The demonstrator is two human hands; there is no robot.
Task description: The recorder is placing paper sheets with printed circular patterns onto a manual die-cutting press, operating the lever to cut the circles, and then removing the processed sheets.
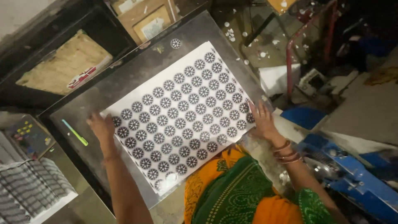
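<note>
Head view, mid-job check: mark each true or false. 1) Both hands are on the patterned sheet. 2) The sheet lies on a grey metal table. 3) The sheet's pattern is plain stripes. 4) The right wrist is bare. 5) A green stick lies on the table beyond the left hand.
1) True: the left hand rests on one edge of the patterned sheet and the right hand on the opposite edge.
2) True: it lies flat on the grey metal table.
3) False: it shows rows of round, dark wheel-like motifs on white.
4) False: the right wrist wears bangles.
5) True: a green stick lies there.
</note>
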